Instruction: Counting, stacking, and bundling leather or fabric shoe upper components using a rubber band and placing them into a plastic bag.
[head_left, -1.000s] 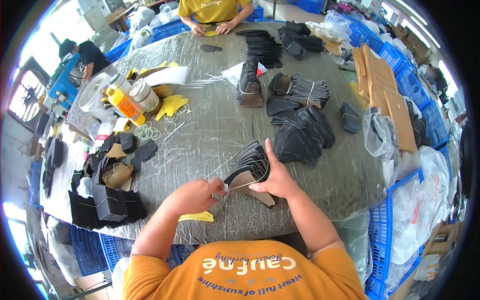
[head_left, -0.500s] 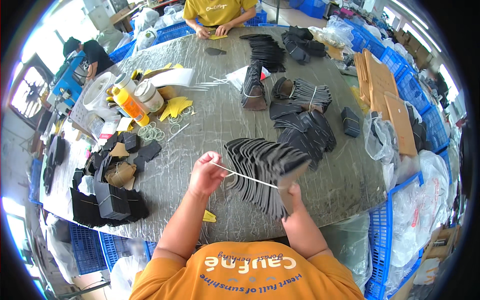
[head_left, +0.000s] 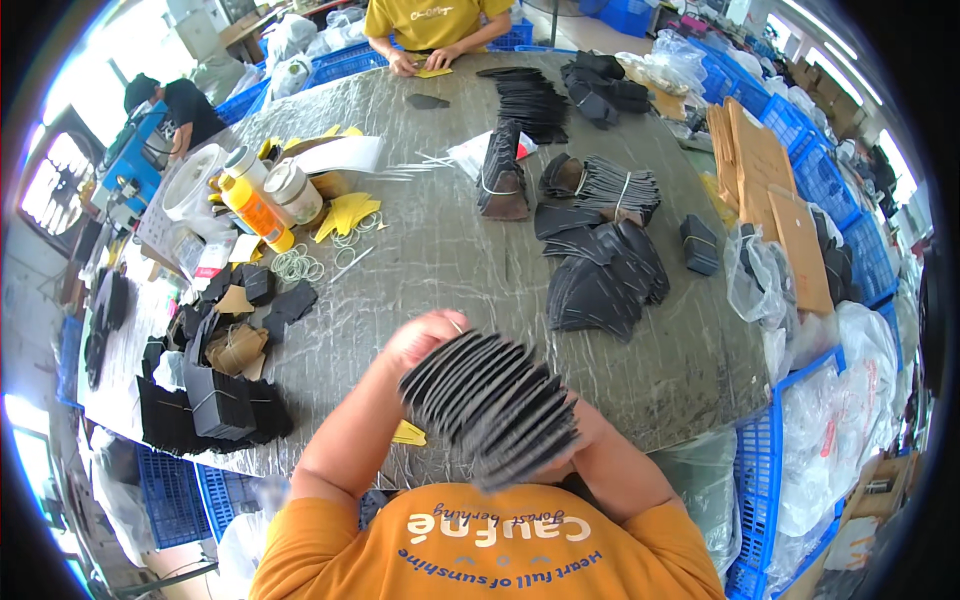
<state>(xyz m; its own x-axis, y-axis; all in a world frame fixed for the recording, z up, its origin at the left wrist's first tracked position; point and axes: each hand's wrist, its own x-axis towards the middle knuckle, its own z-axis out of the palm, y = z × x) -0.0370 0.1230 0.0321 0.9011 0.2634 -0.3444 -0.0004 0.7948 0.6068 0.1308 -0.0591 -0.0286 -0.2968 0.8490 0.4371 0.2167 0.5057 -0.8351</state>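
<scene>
A thick stack of dark grey-black cut pieces [head_left: 490,405] is held above the near part of the table, its edges fanned out and slightly smeared by motion. My right hand [head_left: 592,428] grips the stack from its right and underside; most of those fingers are hidden behind the pieces. At the upper left end of the stack my left hand [head_left: 428,338] is closed, with a short bit of pale rubber band [head_left: 458,326] showing by its fingertips. The rest of the band is out of sight behind the stack. Beside my left forearm lies a small yellow piece [head_left: 409,433].
Dark stacks [head_left: 605,285] lie to the right, some banded. At left stand an orange bottle [head_left: 255,212], jars and loose rubber bands [head_left: 297,264]. Banded dark bundles [head_left: 218,402] sit near left. A co-worker [head_left: 435,40] handles yellow pieces opposite. Blue crates [head_left: 758,480] border the table.
The stack has come down and left, closer to my body, and has turned. The stretched band across it no longer shows. My left hand now meets the stack's end.
</scene>
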